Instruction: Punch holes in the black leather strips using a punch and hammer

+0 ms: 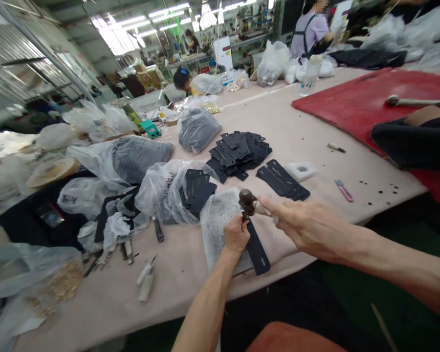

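My right hand (297, 220) is closed round the handle of a hammer (247, 201), its dark rounded head just above my left hand. In the fingers of my left hand (236, 233) is a dark metal punch (245, 215), mostly hidden by the fingers and the hammer head. Under it lies a dark flat strip (257, 249) with a slot near its lower end. The strip rests partly on a pale, pitted block (220, 215). I cannot tell whether the hammer touches the punch.
Behind the block is a heap of dark slotted pieces (238, 151), with a smaller stack (282, 181) to its right. Pink-handled snips (343, 190) lie on the right. Plastic bags (165, 190) crowd the left. A co-worker's arm (425, 117) reaches over a red sheet (374, 93).
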Motion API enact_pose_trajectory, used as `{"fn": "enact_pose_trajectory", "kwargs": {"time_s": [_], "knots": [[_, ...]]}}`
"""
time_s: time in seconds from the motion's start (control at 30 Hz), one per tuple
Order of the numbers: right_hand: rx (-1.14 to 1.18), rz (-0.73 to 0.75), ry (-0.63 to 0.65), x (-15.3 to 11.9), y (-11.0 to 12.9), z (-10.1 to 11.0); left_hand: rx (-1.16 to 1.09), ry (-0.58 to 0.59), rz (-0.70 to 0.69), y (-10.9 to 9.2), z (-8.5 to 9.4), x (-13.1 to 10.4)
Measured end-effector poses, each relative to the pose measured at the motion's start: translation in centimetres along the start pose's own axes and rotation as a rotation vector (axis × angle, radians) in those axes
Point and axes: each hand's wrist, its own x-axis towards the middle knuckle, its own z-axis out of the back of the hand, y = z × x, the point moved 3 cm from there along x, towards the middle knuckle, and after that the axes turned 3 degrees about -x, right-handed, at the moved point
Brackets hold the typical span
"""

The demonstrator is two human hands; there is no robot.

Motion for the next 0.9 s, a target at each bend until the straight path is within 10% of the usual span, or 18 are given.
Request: {"fn": "enact_pose_trajectory", "kwargs": {"time_s": [0.3,0.4,0.53,0.9], "knots": [[0.583,-0.657,0.210,-4.0,-8.8,-11.0,-0.042,0.019,0.024,0.6,-0.5,0.0],[0.282,-0.604,0.146,-4.4,-9.6,-13.9,-0.039,0.002,0.007,0.6,-0.5,0.0],[0.078,-0.464,-0.038,-3.4,-7.2,-15.3,-0.029,-0.009,-0.006,0.4,-0.4,0.2],[0.412,-0.626,0.107,-2.1,-0.8,-21.4,-0.070,-0.103,0.273,0.8,0.0,0.8]]}}
